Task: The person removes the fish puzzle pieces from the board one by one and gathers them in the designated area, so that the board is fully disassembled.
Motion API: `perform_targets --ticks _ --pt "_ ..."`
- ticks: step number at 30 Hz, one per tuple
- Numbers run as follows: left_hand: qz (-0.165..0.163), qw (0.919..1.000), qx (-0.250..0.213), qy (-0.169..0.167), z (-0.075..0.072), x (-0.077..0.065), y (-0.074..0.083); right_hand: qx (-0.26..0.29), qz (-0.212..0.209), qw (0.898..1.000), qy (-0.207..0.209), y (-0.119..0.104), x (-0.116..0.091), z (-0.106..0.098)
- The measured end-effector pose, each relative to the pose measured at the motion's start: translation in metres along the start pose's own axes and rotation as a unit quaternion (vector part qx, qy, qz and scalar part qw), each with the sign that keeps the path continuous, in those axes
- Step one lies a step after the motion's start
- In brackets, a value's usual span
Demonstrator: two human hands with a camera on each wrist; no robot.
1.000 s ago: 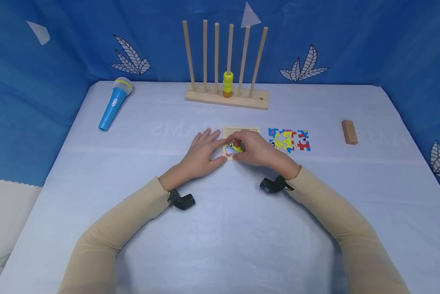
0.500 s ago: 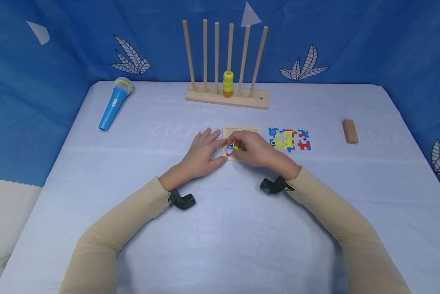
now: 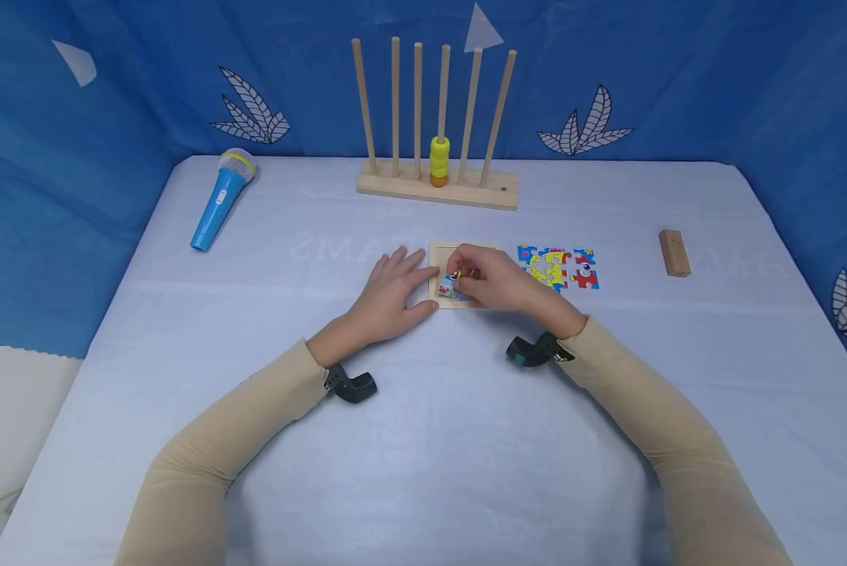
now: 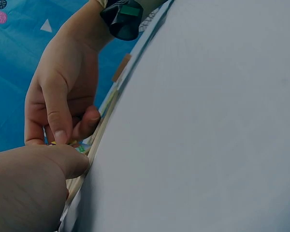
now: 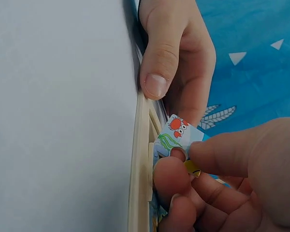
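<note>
A jigsaw puzzle piece (image 5: 170,131) printed with a red crab and green seaweed stands tilted over a shallow wooden puzzle tray (image 3: 432,255). My right hand (image 3: 495,277) pinches this piece between thumb and fingertips. More printed pieces show in part below the fingers; the hand covers much of the tray's inside. My left hand (image 3: 389,302) lies with fingers spread at the tray's left side. Its index fingertip and thumb (image 5: 157,86) rest at the tray's rim. To the right of the tray, a group of puzzle pieces (image 3: 584,277), red, yellow and blue, lies on the table, partly behind my right wrist.
A wooden rack (image 3: 395,187) with upright pegs stands at the back, yellow and orange beads (image 3: 439,161) on one peg. A blue toy microphone (image 3: 218,206) lies at the back left. On the right is a small wooden block (image 3: 674,253). Blue cloth (image 3: 310,79) hangs behind the table.
My right hand has shifted slightly right, and the crab piece now stands tilted up in its fingers, where it lay flat in the tray's corner before. The left hand has stayed put.
</note>
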State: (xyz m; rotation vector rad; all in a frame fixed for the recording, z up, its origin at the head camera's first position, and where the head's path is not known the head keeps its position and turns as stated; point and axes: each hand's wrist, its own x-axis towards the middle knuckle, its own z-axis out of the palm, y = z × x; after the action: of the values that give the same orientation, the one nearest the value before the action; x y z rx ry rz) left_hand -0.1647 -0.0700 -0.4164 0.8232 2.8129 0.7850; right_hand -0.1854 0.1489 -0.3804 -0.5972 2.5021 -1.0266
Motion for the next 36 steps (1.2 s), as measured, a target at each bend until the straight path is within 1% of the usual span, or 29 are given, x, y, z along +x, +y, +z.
perform_targets --ticks 6,11,14,17,19,22,25,29,34,36 --pt "-0.001 1.0000 0.003 -0.005 0.001 0.002 0.000 0.019 0.003 1.000 -0.004 0.001 0.000 -0.002" --pt "0.000 1.0000 0.004 -0.005 0.001 0.002 0.000 0.037 0.008 0.999 -0.017 0.002 -0.001 -0.006" --pt "-0.001 1.0000 0.006 -0.006 0.000 0.003 0.000 0.043 0.009 0.999 -0.020 0.000 -0.002 -0.011" --pt "-0.004 0.9999 0.007 -0.009 0.000 0.003 0.001 0.050 0.000 0.999 -0.019 -0.001 -0.006 -0.019" --pt "-0.005 0.9999 0.007 -0.010 0.000 0.003 0.001 0.055 -0.003 0.998 -0.013 -0.001 -0.010 -0.026" --pt "-0.009 0.9999 0.008 -0.012 0.001 0.003 0.003 0.057 0.006 0.998 0.002 0.005 -0.019 -0.038" --pt "-0.010 0.9998 0.010 -0.011 0.001 0.002 0.003 0.050 0.022 0.998 0.026 0.012 -0.032 -0.052" --pt "-0.013 0.9998 0.013 -0.010 0.000 0.000 0.003 0.034 0.043 0.997 0.046 0.023 -0.049 -0.067" --pt "-0.015 0.9998 0.014 -0.010 0.000 0.000 0.003 0.029 0.078 0.995 0.060 0.036 -0.067 -0.073" --pt "-0.014 0.9998 0.013 -0.009 0.000 -0.001 0.004 0.027 0.083 0.995 0.056 0.042 -0.072 -0.071"
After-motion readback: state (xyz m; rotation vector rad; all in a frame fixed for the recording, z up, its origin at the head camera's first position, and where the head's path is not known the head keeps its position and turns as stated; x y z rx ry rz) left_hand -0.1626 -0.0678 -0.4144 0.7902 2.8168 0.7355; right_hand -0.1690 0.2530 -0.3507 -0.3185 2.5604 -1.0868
